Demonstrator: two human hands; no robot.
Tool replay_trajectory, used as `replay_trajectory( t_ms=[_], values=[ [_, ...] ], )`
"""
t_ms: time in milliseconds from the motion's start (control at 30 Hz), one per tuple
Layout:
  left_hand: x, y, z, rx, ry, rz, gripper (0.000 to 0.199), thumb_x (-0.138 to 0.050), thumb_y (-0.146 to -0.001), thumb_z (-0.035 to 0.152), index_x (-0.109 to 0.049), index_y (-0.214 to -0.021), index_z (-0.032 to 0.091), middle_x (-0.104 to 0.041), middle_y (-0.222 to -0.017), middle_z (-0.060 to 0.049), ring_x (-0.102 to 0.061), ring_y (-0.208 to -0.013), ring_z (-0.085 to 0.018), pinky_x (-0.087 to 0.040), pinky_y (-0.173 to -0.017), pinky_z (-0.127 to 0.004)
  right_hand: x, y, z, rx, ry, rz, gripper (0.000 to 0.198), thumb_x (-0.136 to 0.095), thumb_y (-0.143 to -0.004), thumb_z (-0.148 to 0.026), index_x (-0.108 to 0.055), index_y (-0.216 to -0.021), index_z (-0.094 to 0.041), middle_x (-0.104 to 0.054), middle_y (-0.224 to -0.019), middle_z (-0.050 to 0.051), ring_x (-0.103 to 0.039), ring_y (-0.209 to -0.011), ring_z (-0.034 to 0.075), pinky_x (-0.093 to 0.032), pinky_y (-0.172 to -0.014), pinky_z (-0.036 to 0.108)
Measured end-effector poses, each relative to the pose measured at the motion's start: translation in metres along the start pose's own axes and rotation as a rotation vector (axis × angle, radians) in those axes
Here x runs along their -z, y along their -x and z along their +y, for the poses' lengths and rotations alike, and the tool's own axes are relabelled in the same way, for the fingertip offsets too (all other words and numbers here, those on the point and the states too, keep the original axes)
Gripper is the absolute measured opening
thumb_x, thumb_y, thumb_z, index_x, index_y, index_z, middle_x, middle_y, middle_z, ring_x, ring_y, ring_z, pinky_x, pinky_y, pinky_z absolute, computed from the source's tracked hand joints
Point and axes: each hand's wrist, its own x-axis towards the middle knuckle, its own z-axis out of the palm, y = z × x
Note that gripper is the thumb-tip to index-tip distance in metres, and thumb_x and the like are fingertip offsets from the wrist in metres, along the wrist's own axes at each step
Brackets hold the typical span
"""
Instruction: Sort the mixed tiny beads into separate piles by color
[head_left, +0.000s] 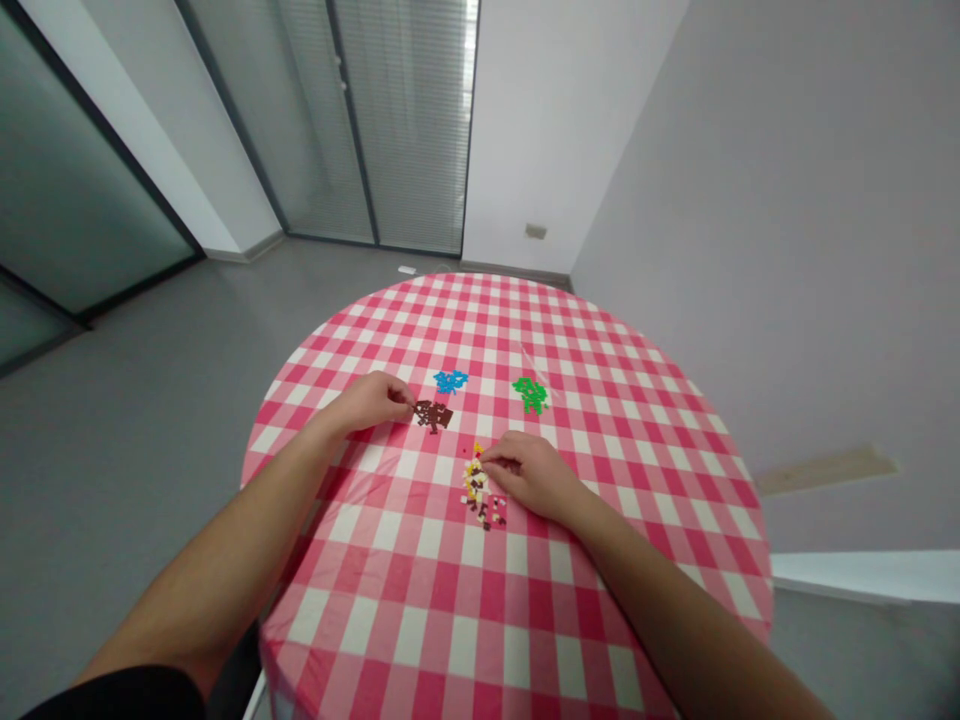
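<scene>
Drawing thumb and fingertips almost together, the right hand [534,475] reaches from the right into a loose mixed pile of tiny yellow, cream and dark brown pieces [475,484] at the centre of the frame, its tips at the pile's upper right edge. The left hand [373,400], left of centre, likewise has its thumb and forefinger brought close, the tips at the left edge of a flat cluster of small dark brown pieces [433,414]. At this distance I cannot tell whether either pinch is clamped on a piece or merely closed on itself.

Just above the brown cluster sits a cluster of small bright blue pieces [450,381]; farther right, above the right hand, lies one of small bright green pieces [532,395]. All four groups rest on a round table covered in a pink-and-white checked cloth [555,600], filling the lower middle of the frame. A short black sleeve [127,695] shows at lower left. Beyond, a grey floor [150,430] spreads left, and glass panels with pale blinds [412,110] stand at upper centre-left.
</scene>
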Motion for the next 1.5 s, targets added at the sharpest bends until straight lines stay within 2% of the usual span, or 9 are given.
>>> replay_trajectory(
  t_ms=[133,333,500,633,900,1100,1267,1500],
  values=[
    [-0.002,0.000,0.000,-0.017,0.014,0.000,0.021,-0.063,-0.072,0.032,-0.076,-0.081,0.018,-0.071,-0.073,-0.004,-0.060,-0.064,-0.017,-0.039,-0.056,-0.025,-0.005,0.000,-0.002,0.054,0.041,-0.019,0.018,-0.060,-0.088,-0.013,-0.076,-0.088,-0.020,-0.069,-0.081,0.005,-0.062,-0.076,0.017,-0.042,-0.067,0.027],
    [-0.002,0.000,0.000,-0.032,0.029,-0.019,0.021,-0.063,-0.075,0.036,-0.076,-0.079,0.019,-0.070,-0.071,-0.003,-0.058,-0.063,-0.016,-0.039,-0.057,-0.026,-0.003,0.003,-0.006,0.078,0.017,-0.071,0.020,-0.060,-0.088,-0.014,-0.077,-0.095,-0.020,-0.069,-0.085,0.006,-0.062,-0.079,0.017,-0.045,-0.068,0.027],
    [0.000,0.000,-0.001,-0.043,0.042,-0.031,0.022,-0.064,-0.075,0.037,-0.077,-0.080,0.020,-0.070,-0.070,-0.003,-0.057,-0.062,-0.016,-0.038,-0.056,-0.026,0.000,0.005,-0.011,0.108,0.017,-0.134,0.024,-0.058,-0.086,-0.009,-0.077,-0.093,-0.022,-0.070,-0.088,0.005,-0.063,-0.082,0.017,-0.046,-0.070,0.027],
    [0.002,0.002,0.002,-0.033,0.049,-0.027,0.023,-0.064,-0.075,0.036,-0.077,-0.082,0.019,-0.071,-0.072,-0.003,-0.058,-0.063,-0.016,-0.039,-0.057,-0.025,0.000,0.006,-0.010,0.113,-0.002,-0.133,0.025,-0.059,-0.081,-0.005,-0.076,-0.092,-0.021,-0.071,-0.090,0.004,-0.064,-0.085,0.017,-0.048,-0.075,0.028],
    [0.004,0.006,0.016,-0.051,-0.022,0.158,0.022,-0.063,-0.079,0.033,-0.078,-0.087,0.020,-0.076,-0.087,-0.005,-0.066,-0.077,-0.019,-0.047,-0.066,-0.028,0.003,0.005,-0.008,0.111,0.001,-0.176,0.021,-0.061,-0.079,-0.006,-0.076,-0.088,-0.019,-0.070,-0.088,0.005,-0.063,-0.084,0.018,-0.048,-0.074,0.028],
    [-0.007,0.009,0.024,-0.194,0.039,0.209,0.023,-0.066,-0.082,0.037,-0.077,-0.091,0.020,-0.075,-0.088,-0.005,-0.065,-0.076,-0.018,-0.047,-0.066,-0.028,0.003,0.004,-0.008,0.098,0.012,-0.199,0.017,-0.060,-0.087,-0.010,-0.075,-0.087,-0.018,-0.070,-0.089,0.006,-0.064,-0.083,0.017,-0.047,-0.073,0.028],
    [-0.021,0.015,0.041,-0.355,0.129,0.115,0.017,-0.064,-0.085,0.030,-0.076,-0.087,0.019,-0.073,-0.084,-0.005,-0.064,-0.074,-0.016,-0.047,-0.065,-0.026,0.002,0.003,-0.003,0.041,-0.103,-0.028,0.014,-0.058,-0.090,-0.016,-0.071,-0.091,-0.017,-0.073,-0.091,0.007,-0.065,-0.081,0.018,-0.049,-0.073,0.030],
    [-0.049,0.022,0.062,-0.558,0.135,0.122,0.013,-0.065,-0.086,0.025,-0.075,-0.089,0.018,-0.070,-0.077,-0.004,-0.060,-0.071,-0.015,-0.045,-0.064,-0.027,0.001,0.001,0.000,-0.086,-0.336,0.282,0.008,-0.064,-0.084,-0.027,-0.069,-0.085,-0.021,-0.073,-0.082,0.005,-0.067,-0.072,0.018,-0.052,-0.066,0.031]
  ],
)
